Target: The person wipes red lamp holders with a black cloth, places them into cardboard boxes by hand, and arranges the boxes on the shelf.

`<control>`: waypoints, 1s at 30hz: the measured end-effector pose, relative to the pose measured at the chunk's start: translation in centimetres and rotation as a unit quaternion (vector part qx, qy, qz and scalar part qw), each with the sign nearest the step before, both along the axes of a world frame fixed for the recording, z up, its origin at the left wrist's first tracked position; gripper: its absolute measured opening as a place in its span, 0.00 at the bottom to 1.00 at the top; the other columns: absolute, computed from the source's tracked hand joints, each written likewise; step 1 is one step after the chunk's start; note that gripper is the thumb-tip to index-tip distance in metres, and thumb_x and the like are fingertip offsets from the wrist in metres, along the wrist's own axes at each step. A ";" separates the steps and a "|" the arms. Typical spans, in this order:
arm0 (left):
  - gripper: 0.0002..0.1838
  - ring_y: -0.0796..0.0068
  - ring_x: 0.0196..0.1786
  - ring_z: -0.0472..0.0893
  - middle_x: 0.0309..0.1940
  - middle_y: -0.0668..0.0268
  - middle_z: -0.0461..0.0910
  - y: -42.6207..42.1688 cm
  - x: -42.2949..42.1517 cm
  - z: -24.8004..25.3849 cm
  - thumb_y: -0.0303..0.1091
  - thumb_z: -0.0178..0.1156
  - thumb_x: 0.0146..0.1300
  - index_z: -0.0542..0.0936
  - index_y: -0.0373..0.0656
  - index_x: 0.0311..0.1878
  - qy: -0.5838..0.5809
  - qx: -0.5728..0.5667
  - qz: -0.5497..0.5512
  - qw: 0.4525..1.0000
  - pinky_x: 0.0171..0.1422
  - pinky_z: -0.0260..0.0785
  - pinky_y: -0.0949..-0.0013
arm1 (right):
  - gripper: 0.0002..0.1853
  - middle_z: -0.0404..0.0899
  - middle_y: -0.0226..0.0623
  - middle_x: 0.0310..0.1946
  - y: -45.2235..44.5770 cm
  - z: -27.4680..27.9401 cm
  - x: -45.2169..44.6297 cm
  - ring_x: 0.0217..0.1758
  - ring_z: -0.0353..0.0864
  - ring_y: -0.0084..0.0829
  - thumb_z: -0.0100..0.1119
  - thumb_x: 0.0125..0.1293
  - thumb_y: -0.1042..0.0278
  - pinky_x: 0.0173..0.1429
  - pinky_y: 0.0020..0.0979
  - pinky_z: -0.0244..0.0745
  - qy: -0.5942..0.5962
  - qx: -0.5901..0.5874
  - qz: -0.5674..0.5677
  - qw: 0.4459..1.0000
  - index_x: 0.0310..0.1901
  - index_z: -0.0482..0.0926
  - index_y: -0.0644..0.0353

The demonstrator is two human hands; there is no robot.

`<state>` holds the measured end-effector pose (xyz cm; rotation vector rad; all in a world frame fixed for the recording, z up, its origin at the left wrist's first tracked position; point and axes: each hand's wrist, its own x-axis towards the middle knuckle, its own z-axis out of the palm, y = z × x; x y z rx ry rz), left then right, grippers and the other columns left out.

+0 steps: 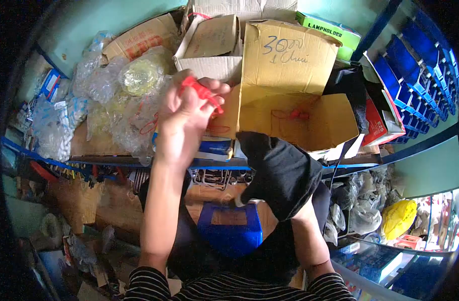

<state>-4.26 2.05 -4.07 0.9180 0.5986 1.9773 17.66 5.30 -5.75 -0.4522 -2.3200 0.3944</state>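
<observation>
My left hand is raised over the front of the shelf, its fingers closed round a small red object. Slight motion blur hides the exact form of this object. My right hand wears a black glove or cloth covering that reaches the wrist. Its thumb stands apart from the other covered fingers, with nothing visible between them. An open cardboard box with handwriting on its flap lies just beyond my right hand. Inside it is a small red item with a thin loop.
Clear plastic bags pile up on the shelf's left. A white carton and a green lampholder box stand behind. Blue bins line the right. Below are a blue stool-like object and a yellow bag.
</observation>
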 end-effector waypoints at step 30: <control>0.27 0.81 0.28 0.61 0.23 0.74 0.61 -1.7 3.6 2.0 0.57 0.55 0.73 0.63 0.46 0.25 0.413 -0.158 -0.161 0.882 0.38 0.57 0.72 | 0.19 0.79 0.41 0.25 -0.8 1.9 0.4 0.29 0.81 0.50 0.72 0.50 0.61 0.32 0.44 0.71 -0.063 -0.063 -0.059 0.994 0.40 0.77 0.58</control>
